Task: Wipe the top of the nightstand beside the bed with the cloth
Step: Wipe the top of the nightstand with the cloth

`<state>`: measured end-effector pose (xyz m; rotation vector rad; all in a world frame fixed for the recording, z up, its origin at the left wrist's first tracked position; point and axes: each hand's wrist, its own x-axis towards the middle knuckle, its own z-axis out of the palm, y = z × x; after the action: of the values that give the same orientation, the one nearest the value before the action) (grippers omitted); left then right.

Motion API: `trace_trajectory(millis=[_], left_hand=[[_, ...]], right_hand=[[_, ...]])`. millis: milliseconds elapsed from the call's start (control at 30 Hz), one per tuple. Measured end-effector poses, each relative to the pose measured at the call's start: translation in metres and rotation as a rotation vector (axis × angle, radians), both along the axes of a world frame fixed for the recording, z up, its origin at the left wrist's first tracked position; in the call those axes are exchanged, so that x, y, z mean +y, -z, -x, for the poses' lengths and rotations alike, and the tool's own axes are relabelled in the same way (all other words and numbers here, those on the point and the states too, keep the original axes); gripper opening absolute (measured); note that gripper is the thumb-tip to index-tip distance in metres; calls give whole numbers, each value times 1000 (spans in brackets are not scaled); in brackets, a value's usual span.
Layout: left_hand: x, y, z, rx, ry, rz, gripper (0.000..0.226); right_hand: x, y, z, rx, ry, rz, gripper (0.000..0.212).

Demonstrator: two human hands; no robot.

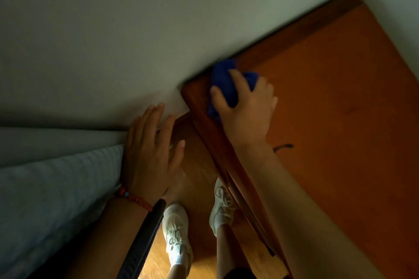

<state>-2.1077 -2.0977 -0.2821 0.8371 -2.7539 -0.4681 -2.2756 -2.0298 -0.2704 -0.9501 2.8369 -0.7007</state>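
The orange-brown wooden nightstand top (335, 102) fills the right side of the head view. A bunched blue cloth (223, 79) lies on its far left corner, close to the wall. My right hand (247, 106) lies over the cloth and presses it onto the wood, fingers spread and slightly bent round it. My left hand (149, 154) hovers with straight fingers in the gap between bed and nightstand, holding nothing; it wears a red bead bracelet at the wrist.
A pale wall (136, 29) runs behind the nightstand. The bed with light bedding (52, 199) is at the left. A dark mark (283, 147) shows on the nightstand top. My feet in white sneakers (176, 231) stand on the wooden floor.
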Motion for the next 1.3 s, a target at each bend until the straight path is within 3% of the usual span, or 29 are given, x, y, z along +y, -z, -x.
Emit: trace_trajectory(millis=[100, 400, 633, 900, 1300], left_hand=[[5, -3, 0, -22, -1, -14, 45], [17, -37, 5, -42, 101, -46, 47], [28, -82, 12, -89, 208, -93, 49], [58, -149, 27, -208, 332, -91, 68], [128, -243, 60, -402, 575, -40, 71]], right_hand=[[10, -2, -11, 46, -198, -62, 51], [42, -41, -14, -118, -75, -112, 50], [93, -95, -15, -28, -69, -186, 48], [158, -168, -23, -41, 118, -230, 51], [275, -249, -41, -97, 409, -292, 51]])
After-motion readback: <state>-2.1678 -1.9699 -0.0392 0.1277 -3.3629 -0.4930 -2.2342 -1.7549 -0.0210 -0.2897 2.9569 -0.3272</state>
